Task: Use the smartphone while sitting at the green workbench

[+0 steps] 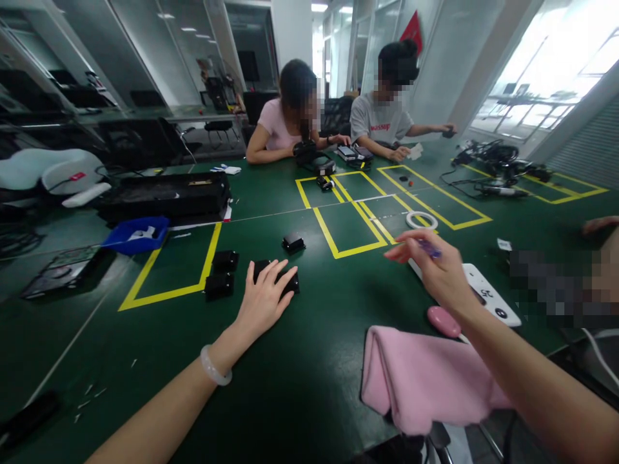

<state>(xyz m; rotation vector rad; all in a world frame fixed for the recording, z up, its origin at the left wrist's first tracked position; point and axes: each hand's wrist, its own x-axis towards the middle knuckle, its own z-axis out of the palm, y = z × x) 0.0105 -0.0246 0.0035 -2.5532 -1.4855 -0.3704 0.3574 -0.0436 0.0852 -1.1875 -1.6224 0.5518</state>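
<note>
- So the small black rectangular boxes at the left hand (264, 293) are the main thing here: black casing (293, 281) pokes out right under its fingers. Can't tell if that's one box or two.
- That hand is palm-down with fingers spread wide, laid over the casing rather than wrapped around it. It's clearly the nearer hand; the right one is well off to the right.
- Two matching black boxes (219, 285) sit just left of it, one behind the other, long sides running roughly left-right. A lone black box (293, 242) lies a bit farther off.
- Right hand (442, 267) is up in the air, fingers closed on a small purple item (429, 248) – too blurry to name.
- Near that one: a white ring-shaped roll (411, 219), a white panel-like device (500, 314), a pink rounded gadget (443, 321) and a folded pink cloth (430, 380).
- Surface is a dark green table (309, 367) with yellow tape rectangles (358, 249); two people sit at the far side, glass partitions behind.
</note>
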